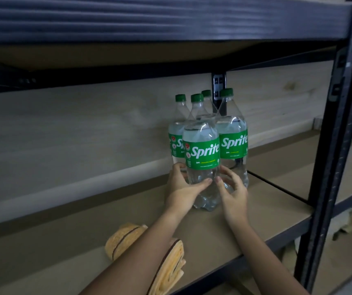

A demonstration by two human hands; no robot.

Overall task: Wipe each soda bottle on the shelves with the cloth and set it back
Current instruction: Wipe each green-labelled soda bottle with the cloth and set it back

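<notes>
Head view: four clear plastic Sprite soda bottles w/ green caps and green labels stand upright in a tight cluster on the brown board shelf [277, 211], toward its right end, near the black metal rack upright [336, 145]. Front bottle [201, 150] sits at 6 o'clock of the cluster, base on the shelf, label facing the camera; right bottle [233, 135] at approx. 2 o'clock of it, left bottle [176, 133] at 10 o'clock, rear bottle [206, 96] at 12, mostly hidden, only cap and neck showing. Left hand [182, 186] grips the front bottle's lower body from the left, fingers [178, 167] curled round the far side, thumb across the front. Right hand [233, 192] grips the same bottle from the right, fingers spread and curved round it, thumb tip nearly meeting the left thumb. Folded yellow terry cloth w/ dark stripe [124, 239] lies on the shelf at 7 o'clock of the bottles, near the front edge, partly under the left forearm, well apart from the bottles. Pale wooden back panel [85, 128] runs behind; upper shelf underside [128, 52] overhead.
</notes>
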